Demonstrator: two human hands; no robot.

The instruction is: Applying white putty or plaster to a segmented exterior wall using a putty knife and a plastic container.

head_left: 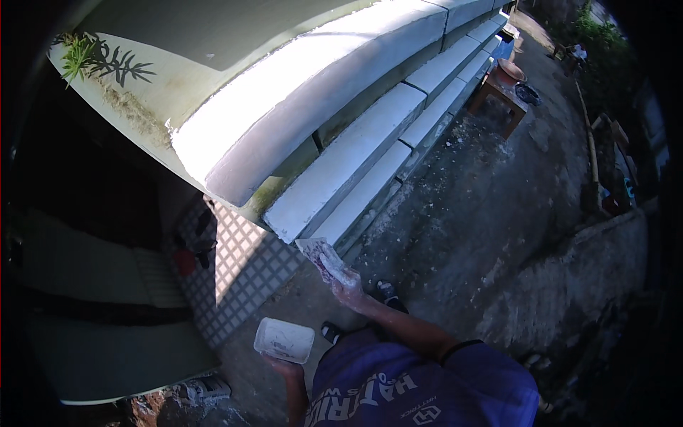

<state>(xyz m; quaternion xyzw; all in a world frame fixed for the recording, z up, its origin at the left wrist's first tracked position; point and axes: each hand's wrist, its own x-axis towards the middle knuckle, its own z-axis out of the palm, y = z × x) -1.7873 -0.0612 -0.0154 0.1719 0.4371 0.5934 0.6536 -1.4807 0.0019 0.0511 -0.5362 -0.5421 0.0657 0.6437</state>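
Observation:
My right hand is closed round the pale handle of a flat plastering trowel, whose plate is smeared with whitish paste. The trowel is at the near end of the stepped white ledges; whether it touches them I cannot tell. Lower down, my left hand holds a white rectangular plastic tub from beneath, its fingers partly hidden by it. Greyish-white residue lies inside the tub. Pale dust or paste coats my right hand.
A wooden table bearing a reddish basin stands beside the ledges' far end. To the left lies patterned tile floor. A green plant grows at upper left. Stained concrete ground stretches to the right.

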